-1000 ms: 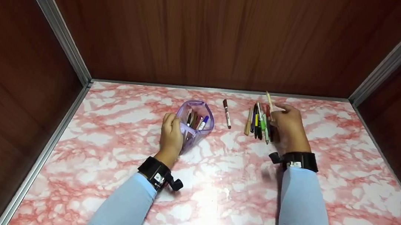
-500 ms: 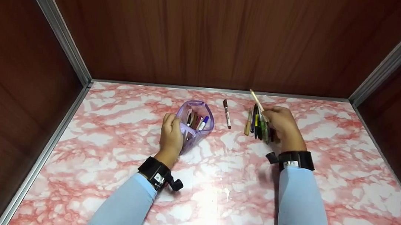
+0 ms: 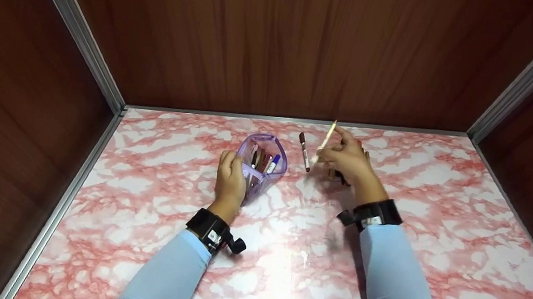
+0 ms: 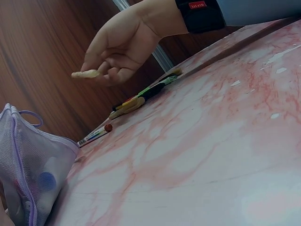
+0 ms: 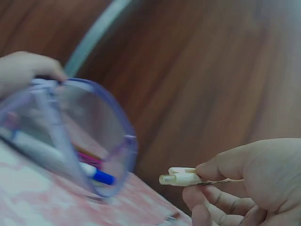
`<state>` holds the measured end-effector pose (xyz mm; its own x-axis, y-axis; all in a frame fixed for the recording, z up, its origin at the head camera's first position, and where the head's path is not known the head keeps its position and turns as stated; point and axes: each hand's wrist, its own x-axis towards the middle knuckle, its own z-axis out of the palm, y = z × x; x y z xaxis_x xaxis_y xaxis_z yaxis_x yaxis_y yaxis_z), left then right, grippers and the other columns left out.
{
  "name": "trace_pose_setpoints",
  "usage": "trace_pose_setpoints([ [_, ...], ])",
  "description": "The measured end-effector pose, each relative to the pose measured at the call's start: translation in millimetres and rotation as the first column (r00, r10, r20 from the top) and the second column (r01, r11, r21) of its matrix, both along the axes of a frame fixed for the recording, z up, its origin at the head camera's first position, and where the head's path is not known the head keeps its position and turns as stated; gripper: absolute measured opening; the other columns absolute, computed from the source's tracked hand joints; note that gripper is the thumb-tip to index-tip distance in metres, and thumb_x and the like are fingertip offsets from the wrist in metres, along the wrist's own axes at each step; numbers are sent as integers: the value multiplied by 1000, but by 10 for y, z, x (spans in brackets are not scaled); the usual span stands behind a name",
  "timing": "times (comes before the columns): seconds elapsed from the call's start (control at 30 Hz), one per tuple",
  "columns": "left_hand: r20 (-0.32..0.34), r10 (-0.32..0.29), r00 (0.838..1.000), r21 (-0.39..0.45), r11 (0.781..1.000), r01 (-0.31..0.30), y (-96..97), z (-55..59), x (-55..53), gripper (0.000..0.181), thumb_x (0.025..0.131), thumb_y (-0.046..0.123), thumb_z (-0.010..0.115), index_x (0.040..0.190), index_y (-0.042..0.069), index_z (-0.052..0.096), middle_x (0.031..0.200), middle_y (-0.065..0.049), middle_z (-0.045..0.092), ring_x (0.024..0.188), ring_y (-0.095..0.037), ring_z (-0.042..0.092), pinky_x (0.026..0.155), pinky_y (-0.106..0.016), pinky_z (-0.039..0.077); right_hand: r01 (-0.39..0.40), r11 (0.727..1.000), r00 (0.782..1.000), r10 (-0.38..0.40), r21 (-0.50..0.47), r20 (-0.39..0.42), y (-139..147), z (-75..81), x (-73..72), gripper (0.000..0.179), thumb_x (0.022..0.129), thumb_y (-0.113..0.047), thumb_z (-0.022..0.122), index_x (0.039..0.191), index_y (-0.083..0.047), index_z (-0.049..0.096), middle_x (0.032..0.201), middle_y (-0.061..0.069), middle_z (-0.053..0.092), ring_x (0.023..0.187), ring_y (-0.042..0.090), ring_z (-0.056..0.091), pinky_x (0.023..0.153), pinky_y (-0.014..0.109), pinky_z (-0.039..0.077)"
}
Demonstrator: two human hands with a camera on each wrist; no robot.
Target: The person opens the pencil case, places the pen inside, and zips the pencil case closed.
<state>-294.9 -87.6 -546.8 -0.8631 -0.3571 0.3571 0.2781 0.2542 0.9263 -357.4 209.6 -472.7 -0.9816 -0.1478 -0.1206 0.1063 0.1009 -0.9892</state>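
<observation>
Your right hand (image 3: 348,163) pinches the pen (image 3: 326,140): slim, cream, clip at 1 end, tilted, above the table (image 3: 257,282) near the brown-capped marker (image 3: 304,152). Your left hand (image 3: 231,179) grips the pouch (image 4: 40,146): sheer purple mesh, mouth spread, 1 blue-capped marker (image 3: 273,164) inside.

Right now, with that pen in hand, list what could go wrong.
The right hand pinches a slim pen, which might slip. A marker lies between that hand and the pouch, so a low pass could knock it. The pouch, of soft-looking mesh, could slump if the left hand loosens.
</observation>
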Motion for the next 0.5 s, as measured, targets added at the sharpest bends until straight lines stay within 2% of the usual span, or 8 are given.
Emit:
trace_pose_setpoints([
  [0.1, 11, -2, 1000, -10, 1000, 2, 10, 2, 3, 22, 110, 13, 48, 96, 2, 61, 108, -13, 55, 98, -20, 53, 87, -30, 46, -10, 1000, 999, 11, 25, -35, -206, -25, 56, 115, 97, 5, 76, 184, -29, 9, 98, 1, 77, 82, 16, 77, 83, 38, 68],
  [0.17, 21, -12, 1000, -8, 1000, 12, 18, 6, 4, 22, 110, 13, 48, 97, 1, 62, 109, -13, 56, 99, -21, 54, 89, -31, 48, -26, 999, 998, 27, 27, -58, -320, -51, 79, 121, 94, 8, 77, 184, -33, 7, 95, 3, 78, 81, 17, 77, 83, 40, 68],
  [0.23, 26, -16, 1000, -6, 1000, 16, 31, 8, -2, 23, 110, 13, 48, 98, 0, 62, 110, -14, 56, 100, -21, 55, 90, -32, 49, -41, 999, 995, 43, 19, -87, -417, -74, 88, 124, 92, 11, 78, 184, -33, 8, 92, 4, 77, 81, 16, 77, 87, 43, 69],
  [0.4, 9, -2, 1000, -13, 1000, 2, 24, -6, -20, 26, 110, 14, 49, 103, -6, 65, 112, -15, 59, 104, -23, 57, 95, -36, 51, -36, 999, 989, 41, 40, -142, -646, -147, 74, 121, 89, 9, 81, 184, -27, 13, 92, 8, 78, 79, 14, 76, 82, 41, 70],
  [0.5, 2, 14, 1000, -19, 1000, -14, 5, -16, -25, 28, 109, 15, 49, 104, -6, 66, 112, -15, 60, 104, -24, 58, 95, -36, 51, -22, 999, 987, 29, 49, -157, -789, -176, 88, 117, 90, 9, 81, 182, -23, 17, 90, 7, 79, 77, 14, 76, 80, 41, 70],
])
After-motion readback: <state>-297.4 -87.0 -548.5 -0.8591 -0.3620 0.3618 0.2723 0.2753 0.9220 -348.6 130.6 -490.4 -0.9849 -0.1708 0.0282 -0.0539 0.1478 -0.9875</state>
